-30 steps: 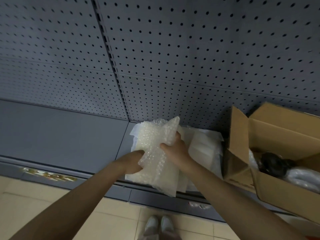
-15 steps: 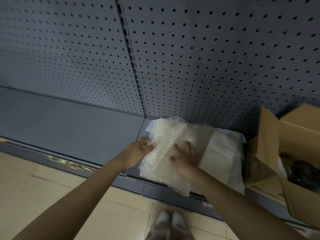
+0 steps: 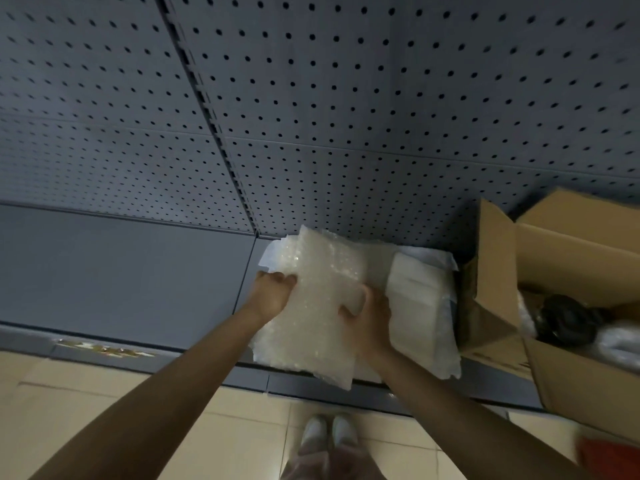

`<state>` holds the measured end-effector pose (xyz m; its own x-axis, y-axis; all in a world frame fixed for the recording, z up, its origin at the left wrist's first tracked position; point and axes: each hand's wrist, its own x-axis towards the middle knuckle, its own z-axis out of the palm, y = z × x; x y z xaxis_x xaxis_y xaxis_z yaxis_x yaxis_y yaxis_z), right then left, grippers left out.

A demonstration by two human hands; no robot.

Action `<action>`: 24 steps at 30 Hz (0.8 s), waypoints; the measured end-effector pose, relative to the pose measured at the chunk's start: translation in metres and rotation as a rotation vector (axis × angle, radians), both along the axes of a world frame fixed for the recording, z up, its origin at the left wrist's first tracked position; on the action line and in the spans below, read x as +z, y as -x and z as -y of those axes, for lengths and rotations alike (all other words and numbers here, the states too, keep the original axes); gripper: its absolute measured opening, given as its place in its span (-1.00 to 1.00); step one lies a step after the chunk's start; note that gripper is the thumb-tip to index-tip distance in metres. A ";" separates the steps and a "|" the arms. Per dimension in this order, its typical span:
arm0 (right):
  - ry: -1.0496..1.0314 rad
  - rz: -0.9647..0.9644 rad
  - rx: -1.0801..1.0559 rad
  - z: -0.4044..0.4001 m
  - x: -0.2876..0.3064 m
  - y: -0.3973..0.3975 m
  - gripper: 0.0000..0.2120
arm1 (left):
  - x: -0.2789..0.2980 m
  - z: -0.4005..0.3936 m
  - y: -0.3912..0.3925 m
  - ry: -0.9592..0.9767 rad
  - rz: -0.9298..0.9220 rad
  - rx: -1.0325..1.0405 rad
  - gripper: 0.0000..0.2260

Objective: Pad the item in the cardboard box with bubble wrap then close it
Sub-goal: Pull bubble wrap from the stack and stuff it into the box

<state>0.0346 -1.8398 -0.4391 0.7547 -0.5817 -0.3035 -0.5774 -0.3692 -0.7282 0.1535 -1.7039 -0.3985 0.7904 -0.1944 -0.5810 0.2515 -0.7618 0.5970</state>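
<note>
A sheet of bubble wrap (image 3: 311, 306) lies on top of a stack of packing sheets on the grey shelf. My left hand (image 3: 272, 294) grips its left edge and my right hand (image 3: 367, 315) grips its right edge, thumb over the sheet. An open cardboard box (image 3: 561, 372) stands at the right on the same shelf, flaps up. Inside it sits a black item (image 3: 566, 320) with some clear wrap (image 3: 620, 344) beside it.
A grey pegboard wall (image 3: 346, 116) rises behind the grey shelf (image 3: 121, 271). More white packing sheets (image 3: 419, 306) lie between the bubble wrap and the box. Below are a tiled floor (image 3: 86, 403) and my white shoes (image 3: 329, 431). Something red (image 3: 609, 459) shows at the bottom right corner.
Both hands shifted on the bubble wrap: from bunching it upright, through pressing it flat, to gripping its two side edges. The view swung, so the box sits further right.
</note>
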 end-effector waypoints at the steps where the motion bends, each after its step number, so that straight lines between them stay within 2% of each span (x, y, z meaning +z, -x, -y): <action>1: -0.177 0.015 -0.087 0.002 0.001 -0.002 -0.37 | 0.001 0.000 -0.003 0.079 -0.064 0.101 -0.73; 4: -0.515 -0.042 -0.214 0.007 0.000 -0.007 -0.27 | 0.005 0.003 -0.006 0.186 -0.202 0.279 -0.77; 7: -0.710 -0.132 -0.193 0.012 -0.001 -0.007 -0.41 | 0.007 0.003 -0.001 0.218 -0.269 0.293 -0.70; 9: -0.735 -0.141 -0.142 0.013 -0.002 -0.003 -0.49 | -0.002 -0.001 0.002 0.117 -0.241 0.248 -0.65; 11: -0.670 -0.110 -0.118 0.011 -0.004 0.002 -0.53 | -0.014 -0.005 0.006 0.053 -0.203 0.226 -0.53; 13: -0.559 -0.082 -0.136 0.005 -0.004 0.002 -0.55 | -0.018 -0.009 0.010 0.096 -0.233 0.274 -0.37; 15: -0.413 -0.088 -0.126 -0.003 0.004 0.000 -0.57 | -0.019 -0.012 0.010 0.094 -0.230 0.255 -0.34; 19: -0.078 -0.066 -0.021 -0.018 0.024 -0.007 -0.60 | -0.013 -0.013 0.006 0.116 -0.215 0.214 -0.44; 22: -0.034 0.013 0.114 -0.038 0.033 -0.012 -0.36 | -0.011 -0.017 0.004 0.183 -0.265 0.223 -0.53; 24: -0.033 -0.024 0.245 -0.053 0.035 -0.013 -0.15 | -0.009 -0.019 0.006 0.225 -0.290 0.216 -0.75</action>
